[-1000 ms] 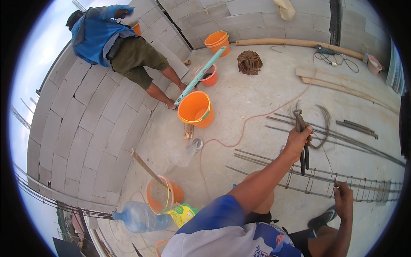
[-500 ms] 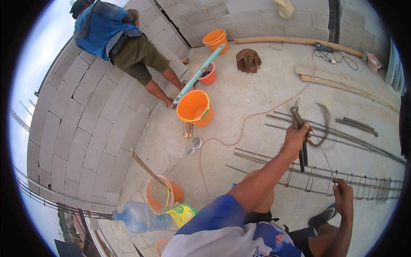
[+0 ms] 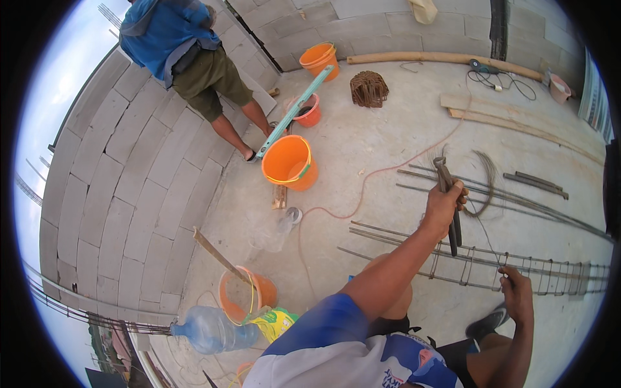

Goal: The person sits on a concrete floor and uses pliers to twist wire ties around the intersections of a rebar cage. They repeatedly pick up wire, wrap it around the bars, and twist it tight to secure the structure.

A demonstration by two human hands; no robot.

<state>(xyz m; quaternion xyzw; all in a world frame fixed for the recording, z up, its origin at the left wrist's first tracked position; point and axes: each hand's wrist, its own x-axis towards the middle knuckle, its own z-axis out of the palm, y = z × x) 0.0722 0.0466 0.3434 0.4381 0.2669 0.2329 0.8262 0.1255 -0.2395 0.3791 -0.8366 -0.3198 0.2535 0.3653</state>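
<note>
My left hand is closed around a pair of dark end-cutting pincers, their jaws pointing up. A thin tie wire runs down from beside that hand to my right hand, whose fingers are pinched on it. Below both hands lies a rebar cage of long bars with small square stirrups; my right hand is over its near side. A loose coil of wire rests on the floor just past the pincers. Whether wire is also gripped in my left hand is hard to see.
Loose steel bars and boards lie beyond the cage. Orange buckets stand to the left, a green straightedge leaning across. A co-worker stands by the block wall. A water jug lies near me.
Both hands keep nearly the same pose and grip. The clear plastic on the floor by the tape roll has shifted. The co-worker's upper body has turned a little, and my view has tilted slightly.
</note>
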